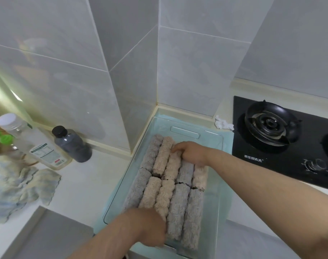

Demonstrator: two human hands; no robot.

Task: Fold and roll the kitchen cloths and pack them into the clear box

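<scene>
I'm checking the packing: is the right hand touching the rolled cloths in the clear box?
Touching. The head view shows the right hand resting on the far row of rolled cloths in the clear box, with no gap between them.

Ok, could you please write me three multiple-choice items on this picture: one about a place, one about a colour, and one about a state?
1. Where does the loose cloth heap lie?
A. left of the clear box
B. on the hob
C. inside the box

2. What colour is the cap of the dark bottle?
A. green
B. black
C. white

3. In what state are the packed cloths?
A. stacked flat
B. hanging over the rim
C. rolled, side by side

Answers:
1 A: the heap shows left of the box.
2 B: its cap is plainly black.
3 C: they lie as rolls, in two rows.
</scene>
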